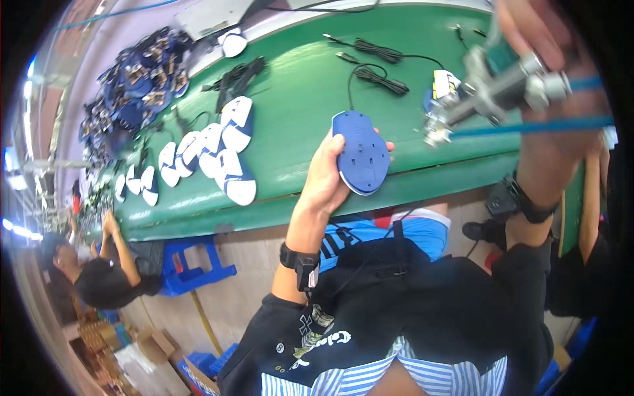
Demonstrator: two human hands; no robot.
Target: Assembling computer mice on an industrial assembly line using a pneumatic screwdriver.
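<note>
My left hand (325,173) is closed round a blue computer mouse (360,158), with its underside facing up and small holes showing in the base. A thin cable runs from its far end to a bundled black cord (382,80) on the green work surface. At the upper right, my right hand (538,36) grips a metal air tool (492,92) with blue hoses. Its tip points left, over the green surface and apart from the mouse. The hand and tool are blurred and very near the camera. Behind the tool a white and blue mouse (446,84) is partly hidden.
Several white and blue mice (236,177) lie in a row on the green bench (290,112) to the left. Beyond them is a heap of blue mouse parts (135,82). A blue stool (191,264) and a co-worker (109,280) are at the left.
</note>
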